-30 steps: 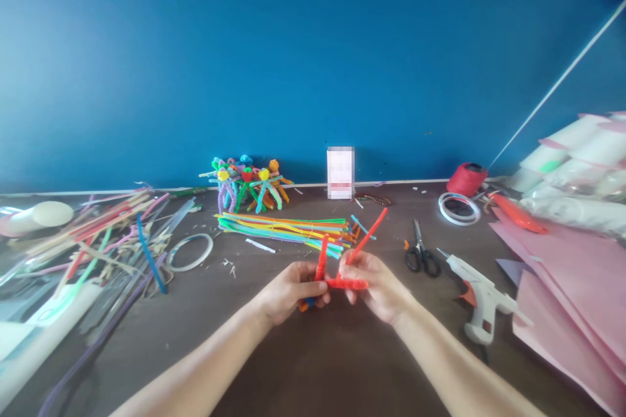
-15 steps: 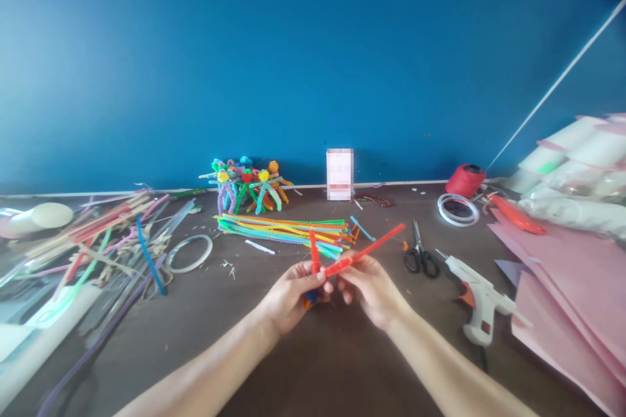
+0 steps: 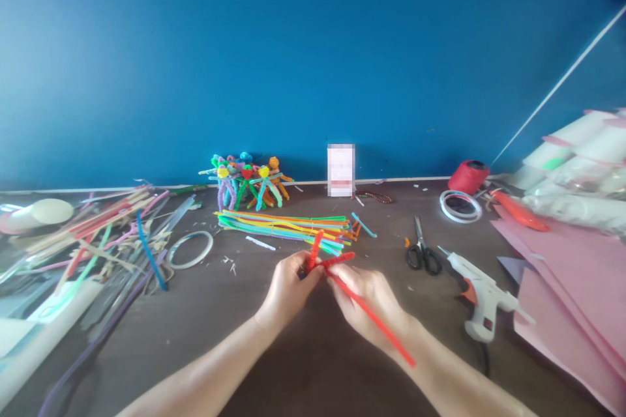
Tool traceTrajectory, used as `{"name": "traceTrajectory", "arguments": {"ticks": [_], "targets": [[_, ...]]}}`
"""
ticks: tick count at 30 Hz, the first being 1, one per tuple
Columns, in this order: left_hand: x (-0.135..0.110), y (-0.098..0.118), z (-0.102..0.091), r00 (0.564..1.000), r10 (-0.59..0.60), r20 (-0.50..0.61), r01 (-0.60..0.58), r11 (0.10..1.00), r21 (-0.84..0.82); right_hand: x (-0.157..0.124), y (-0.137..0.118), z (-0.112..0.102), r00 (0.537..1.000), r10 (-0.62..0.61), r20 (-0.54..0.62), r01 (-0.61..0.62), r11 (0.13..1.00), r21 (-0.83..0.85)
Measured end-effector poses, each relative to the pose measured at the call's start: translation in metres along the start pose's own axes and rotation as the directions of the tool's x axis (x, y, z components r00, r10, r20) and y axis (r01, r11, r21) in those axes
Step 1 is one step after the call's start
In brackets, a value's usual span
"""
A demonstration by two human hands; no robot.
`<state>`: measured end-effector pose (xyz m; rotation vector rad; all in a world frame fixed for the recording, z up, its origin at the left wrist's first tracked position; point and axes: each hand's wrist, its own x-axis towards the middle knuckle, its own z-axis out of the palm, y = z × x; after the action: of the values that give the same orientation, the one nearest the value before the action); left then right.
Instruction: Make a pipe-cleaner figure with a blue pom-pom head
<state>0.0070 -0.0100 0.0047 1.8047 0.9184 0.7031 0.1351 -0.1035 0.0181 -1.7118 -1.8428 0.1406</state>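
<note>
Red pipe cleaner [image 3: 379, 322] is bent between my two hands, close together over the table. My left hand [image 3: 292, 280] is closed on it, thumb on top, with a short red end sticking up and another short piece pointing right. My right hand [image 3: 369, 296] pinches the same pipe cleaner near the bend; its long end lies back across the hand toward the wrist. Something dark shows inside my left fingers, mostly hidden. Just beyond the hands lies a bundle of coloured pipe cleaners [image 3: 288, 227].
Behind the bundle stand several pipe-cleaner figures [image 3: 247, 182]. To the right are black-handled scissors [image 3: 421, 259], a white glue gun [image 3: 484, 303], tape rolls [image 3: 460, 207], a red thread spool [image 3: 468, 176] and pink sheets [image 3: 572, 287]. Loose strips [image 3: 105, 234] and a tape ring [image 3: 190, 250] lie left.
The long red end has swung from pointing up and right to lying down across my right hand and wrist. My right hand has turned and come closer to my left.
</note>
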Motion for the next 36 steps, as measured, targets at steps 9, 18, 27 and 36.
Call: {"name": "traceTrajectory", "arguments": {"ticks": [9, 18, 27, 36], "targets": [[0.003, -0.001, -0.013, 0.953, 0.055, 0.296, -0.101, 0.985, 0.141, 0.006, 0.005, -0.012, 0.991, 0.068, -0.116, -0.048, 0.984, 0.170], [0.003, 0.006, -0.020, 0.793, 0.076, 0.605, 0.167, 0.927, -0.335, 0.010, 0.018, 0.001, 0.838, 0.213, 0.502, -0.524, 0.055, 0.850], [0.000, -0.002, -0.006, 0.897, -0.043, 0.440, 0.355, 0.661, -0.661, 0.012, 0.013, 0.006, 0.863, 0.315, 0.396, -0.411, -0.021, 0.911], [0.001, 0.000, 0.001, 0.901, -0.109, 0.419, 0.388, 0.632, -0.671, 0.011, 0.018, 0.018, 0.845, 0.451, 0.287, -0.422, 0.234, 0.876]]}}
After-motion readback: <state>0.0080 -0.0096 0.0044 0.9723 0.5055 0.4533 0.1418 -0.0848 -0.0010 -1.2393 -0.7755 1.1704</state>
